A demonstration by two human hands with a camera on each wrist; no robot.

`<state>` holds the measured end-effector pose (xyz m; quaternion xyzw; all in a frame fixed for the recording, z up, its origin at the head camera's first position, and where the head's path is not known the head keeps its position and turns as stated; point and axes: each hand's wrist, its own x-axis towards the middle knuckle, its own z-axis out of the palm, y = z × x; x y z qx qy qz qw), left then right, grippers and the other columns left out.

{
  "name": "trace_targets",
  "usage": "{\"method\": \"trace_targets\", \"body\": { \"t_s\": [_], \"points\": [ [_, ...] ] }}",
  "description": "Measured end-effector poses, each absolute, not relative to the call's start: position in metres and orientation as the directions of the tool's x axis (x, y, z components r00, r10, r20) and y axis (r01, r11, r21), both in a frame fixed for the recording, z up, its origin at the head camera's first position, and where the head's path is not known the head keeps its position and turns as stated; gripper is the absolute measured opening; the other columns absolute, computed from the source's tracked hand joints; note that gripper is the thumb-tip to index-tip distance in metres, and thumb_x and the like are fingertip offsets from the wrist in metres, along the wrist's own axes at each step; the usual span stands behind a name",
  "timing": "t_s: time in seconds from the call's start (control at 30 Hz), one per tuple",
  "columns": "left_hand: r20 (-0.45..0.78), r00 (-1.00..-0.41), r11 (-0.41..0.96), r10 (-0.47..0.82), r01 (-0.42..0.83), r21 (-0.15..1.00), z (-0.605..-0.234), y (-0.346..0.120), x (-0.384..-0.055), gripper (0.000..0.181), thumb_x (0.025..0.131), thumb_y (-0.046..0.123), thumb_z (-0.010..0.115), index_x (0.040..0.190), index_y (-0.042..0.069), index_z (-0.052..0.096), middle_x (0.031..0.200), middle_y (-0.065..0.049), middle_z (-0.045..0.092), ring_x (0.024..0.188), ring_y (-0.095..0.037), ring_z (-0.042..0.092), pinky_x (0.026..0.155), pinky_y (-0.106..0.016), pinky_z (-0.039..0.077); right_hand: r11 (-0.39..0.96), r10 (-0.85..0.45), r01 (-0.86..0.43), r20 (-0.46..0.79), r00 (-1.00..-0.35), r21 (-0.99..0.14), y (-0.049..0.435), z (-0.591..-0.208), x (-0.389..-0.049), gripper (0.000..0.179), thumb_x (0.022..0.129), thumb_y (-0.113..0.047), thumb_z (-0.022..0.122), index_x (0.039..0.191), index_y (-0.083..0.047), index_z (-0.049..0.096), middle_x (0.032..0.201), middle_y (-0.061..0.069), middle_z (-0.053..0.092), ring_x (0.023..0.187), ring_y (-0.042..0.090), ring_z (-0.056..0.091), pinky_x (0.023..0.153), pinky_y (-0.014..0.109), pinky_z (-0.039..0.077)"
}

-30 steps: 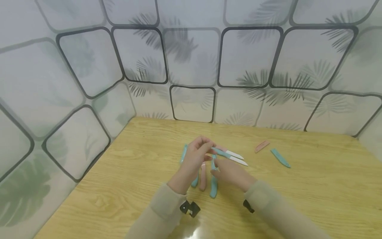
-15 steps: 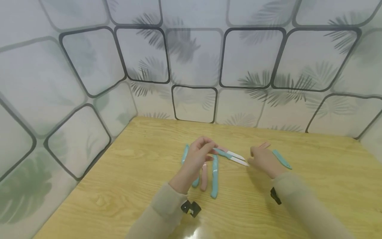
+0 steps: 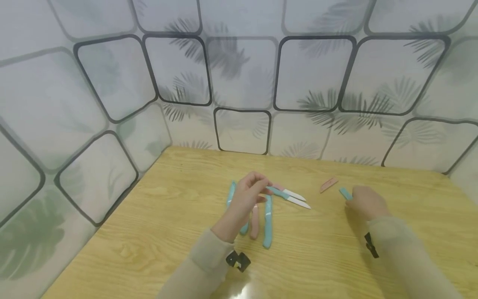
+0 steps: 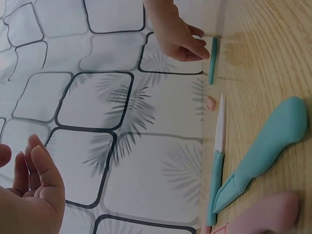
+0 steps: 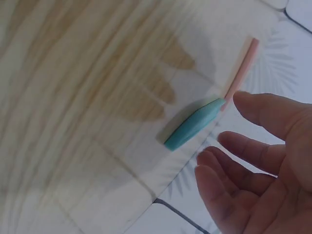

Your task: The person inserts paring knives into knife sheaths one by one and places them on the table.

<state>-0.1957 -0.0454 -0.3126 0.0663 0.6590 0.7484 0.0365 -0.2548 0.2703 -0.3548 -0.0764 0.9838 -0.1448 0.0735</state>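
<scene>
My right hand (image 3: 367, 203) is over the teal blade sheath (image 3: 345, 193) at the right, covering its near end in the head view. The right wrist view shows the fingers spread beside that sheath (image 5: 195, 124), with a gap between them and nothing gripped. My left hand (image 3: 244, 199) hovers above a group of knives, its fingers loosely bent and holding nothing. Just right of it lie a bare teal-handled knife (image 3: 278, 192) and a pink-handled one (image 3: 278, 186), white blades pointing right. A pink sheath (image 3: 328, 185) lies left of the teal one.
Below my left hand are a sheathed teal knife (image 3: 267, 226), a pink-handled knife (image 3: 254, 226) and another teal handle (image 3: 244, 228), partly hidden. A further teal piece (image 3: 231, 193) lies to the left. A patterned wall (image 3: 242, 128) borders the wooden table (image 3: 149, 232).
My right hand has moved right from beside the knives, past the pink sheath, to the teal sheath. My left hand has stayed almost in place.
</scene>
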Motion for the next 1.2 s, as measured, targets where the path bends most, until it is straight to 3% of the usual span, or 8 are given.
{"method": "trace_targets", "body": {
  "t_s": [0.13, 0.33, 0.57, 0.7, 0.83, 0.93, 1.07, 1.2],
  "points": [
    [0.04, -0.989, -0.131, 0.141, 0.022, 0.991, -0.311, -0.045, -0.196, 0.01, 0.09, 0.014, 0.047, 0.09, 0.005, 0.051, 0.094, -0.007, 0.058, 0.079, -0.014, 0.055, 0.074, -0.035, 0.046, 0.957, -0.148, -0.102, -0.155, -0.977, -0.272, 0.277, -0.36, -0.258, 0.016, 0.078, -0.014, 0.056, 0.074, 0.0, 0.049, 0.064, 0.006, 0.046, 0.056, 0.019, 0.043, 0.048, 0.031, 0.038],
    [0.021, -0.99, -0.13, 0.139, 0.003, 0.991, -0.309, -0.044, -0.197, 0.009, 0.09, 0.014, 0.047, 0.088, 0.006, 0.051, 0.093, -0.007, 0.058, 0.079, -0.014, 0.055, 0.068, -0.027, 0.046, 0.972, -0.13, -0.078, -0.23, -0.965, -0.222, 0.283, -0.363, -0.263, 0.016, 0.083, -0.012, 0.052, 0.077, 0.002, 0.051, 0.065, 0.007, 0.047, 0.058, 0.02, 0.045, 0.051, 0.032, 0.04],
    [0.019, -0.989, -0.128, 0.144, 0.0, 0.992, -0.307, -0.045, -0.198, 0.009, 0.09, 0.014, 0.047, 0.089, 0.006, 0.051, 0.094, -0.008, 0.058, 0.08, -0.015, 0.055, 0.069, -0.027, 0.045, 0.972, -0.124, -0.066, -0.254, -0.959, -0.225, 0.276, -0.357, -0.263, 0.015, 0.087, -0.009, 0.047, 0.078, 0.003, 0.05, 0.065, 0.008, 0.047, 0.058, 0.02, 0.045, 0.051, 0.032, 0.04],
    [0.018, -0.989, -0.132, 0.147, -0.002, 0.991, -0.305, -0.046, -0.198, 0.009, 0.09, 0.014, 0.047, 0.088, 0.006, 0.051, 0.096, -0.01, 0.058, 0.08, -0.016, 0.055, 0.068, -0.027, 0.045, 0.972, -0.118, -0.058, -0.26, -0.958, -0.228, 0.274, -0.357, -0.265, 0.039, 0.095, -0.028, 0.037, 0.08, 0.005, 0.052, 0.068, 0.012, 0.05, 0.063, 0.025, 0.05, 0.058, 0.042, 0.044],
    [0.023, -0.988, -0.129, 0.15, 0.004, 0.992, -0.306, -0.046, -0.197, 0.009, 0.09, 0.014, 0.047, 0.088, 0.006, 0.051, 0.096, -0.011, 0.06, 0.08, -0.016, 0.055, 0.068, -0.027, 0.045, 0.974, -0.125, -0.076, -0.228, -0.966, -0.215, 0.271, -0.359, -0.265, 0.061, 0.094, -0.045, 0.028, 0.088, 0.01, 0.053, 0.079, 0.022, 0.054, 0.071, 0.036, 0.054, 0.063, 0.052, 0.044],
    [0.025, -0.988, -0.125, 0.152, 0.005, 0.992, -0.307, -0.046, -0.198, 0.009, 0.09, 0.014, 0.047, 0.087, 0.007, 0.051, 0.095, -0.009, 0.06, 0.079, -0.015, 0.055, 0.069, -0.027, 0.045, 0.968, -0.144, -0.097, -0.196, -0.97, -0.231, 0.266, -0.357, -0.263, 0.045, 0.095, -0.031, 0.035, 0.089, 0.011, 0.052, 0.077, 0.02, 0.054, 0.066, 0.031, 0.053, 0.056, 0.042, 0.044],
    [0.024, -0.987, -0.124, 0.159, 0.004, 0.992, -0.307, -0.046, -0.198, 0.009, 0.091, 0.014, 0.046, 0.087, 0.007, 0.05, 0.094, -0.008, 0.06, 0.079, -0.015, 0.055, 0.069, -0.028, 0.045, 0.95, -0.196, -0.157, -0.127, -0.972, -0.27, 0.254, -0.347, -0.258, 0.017, 0.088, -0.008, 0.045, 0.078, 0.005, 0.05, 0.063, 0.007, 0.046, 0.053, 0.018, 0.042, 0.047, 0.029, 0.037],
    [0.02, -0.986, -0.115, 0.163, 0.002, 0.993, -0.308, -0.045, -0.198, 0.01, 0.09, 0.015, 0.047, 0.089, 0.006, 0.051, 0.093, -0.007, 0.062, 0.079, -0.015, 0.055, 0.069, -0.027, 0.045, 0.918, -0.254, -0.225, -0.049, -0.966, -0.326, 0.235, -0.328, -0.249, 0.014, 0.085, -0.009, 0.051, 0.078, 0.003, 0.052, 0.063, 0.004, 0.047, 0.052, 0.015, 0.039, 0.046, 0.028, 0.035]
  ]
}}
